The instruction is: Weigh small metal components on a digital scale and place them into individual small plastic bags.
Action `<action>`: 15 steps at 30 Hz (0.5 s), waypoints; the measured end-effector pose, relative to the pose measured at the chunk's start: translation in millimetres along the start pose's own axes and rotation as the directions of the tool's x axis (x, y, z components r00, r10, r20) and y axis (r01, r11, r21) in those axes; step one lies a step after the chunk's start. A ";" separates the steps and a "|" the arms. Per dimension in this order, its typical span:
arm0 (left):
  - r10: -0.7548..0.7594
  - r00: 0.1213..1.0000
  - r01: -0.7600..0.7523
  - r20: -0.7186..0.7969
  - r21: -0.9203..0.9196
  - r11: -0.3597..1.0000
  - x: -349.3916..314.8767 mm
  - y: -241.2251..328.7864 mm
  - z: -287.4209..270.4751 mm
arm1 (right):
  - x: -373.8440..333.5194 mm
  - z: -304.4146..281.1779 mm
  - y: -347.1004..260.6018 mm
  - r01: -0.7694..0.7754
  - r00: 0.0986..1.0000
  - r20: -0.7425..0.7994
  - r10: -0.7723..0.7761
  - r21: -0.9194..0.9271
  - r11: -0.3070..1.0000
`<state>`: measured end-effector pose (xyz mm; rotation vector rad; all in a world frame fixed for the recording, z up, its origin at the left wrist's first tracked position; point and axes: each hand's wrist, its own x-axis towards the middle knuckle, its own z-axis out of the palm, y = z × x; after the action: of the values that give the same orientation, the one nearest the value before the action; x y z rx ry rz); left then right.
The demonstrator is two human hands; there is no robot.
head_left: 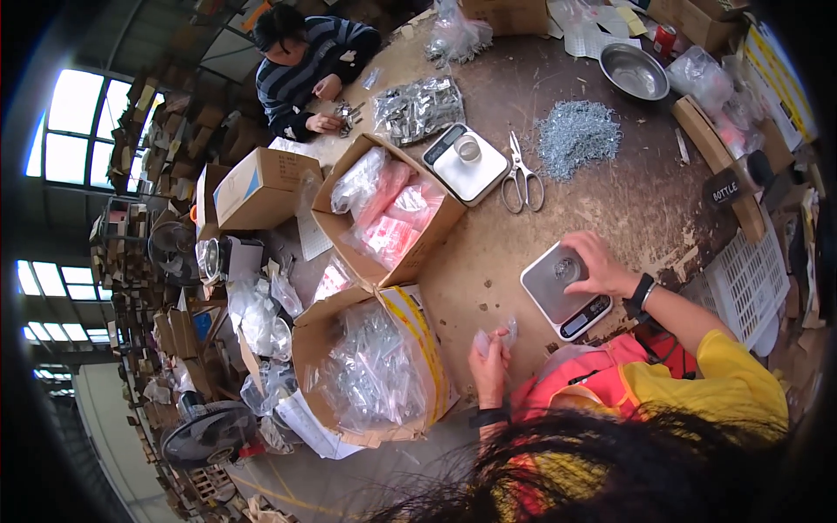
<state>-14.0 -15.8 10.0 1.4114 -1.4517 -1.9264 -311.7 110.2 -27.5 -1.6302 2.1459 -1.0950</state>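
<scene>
My right hand has its fingers round the rim of a small clear cup, which stands on a digital scale in front of me. Something small and shiny lies in the cup, too small to make out. To the left of the scale, over the table edge, my left hand pinches a small clear plastic bag. Beyond the scale lies a loose pile of small silvery screws or similar hardware.
Left of me stand open cartons: one of clear filled bags, another of red and clear bags. Scissors lie beside a second scale. A metal bowl is far right. Across the table a co-worker handles small parts.
</scene>
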 end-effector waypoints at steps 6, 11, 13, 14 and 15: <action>-0.004 1.000 0.004 -0.025 0.008 1.000 -1.5 -3.1 -8.0 | 45.4 -30.4 101.1 -0.461 0.837 -0.416 0.355 -0.186 0.868; -0.043 0.998 0.042 -0.049 -0.027 0.999 2.2 -8.6 -8.3 | 88.9 -29.4 147.6 -0.609 0.744 -0.533 0.403 -0.292 0.737; -0.058 0.996 0.057 -0.066 -0.024 0.998 2.0 -6.2 -4.6 | 99.0 -36.5 156.7 -0.581 0.770 -0.477 0.424 -0.248 0.775; -0.074 0.994 0.072 -0.080 -0.030 0.997 2.0 -5.0 -4.1 | 99.5 -36.9 158.4 -0.550 0.798 -0.419 0.434 -0.210 0.809; -0.080 0.993 0.078 -0.083 -0.027 0.997 2.4 -3.9 -6.2 | 95.1 -32.9 156.7 -0.495 0.801 -0.480 0.359 -0.193 0.847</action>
<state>-8.7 -19.2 5.5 1.5417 -1.3496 -1.9003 -478.9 53.9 -87.4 -0.9447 2.9157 -1.0742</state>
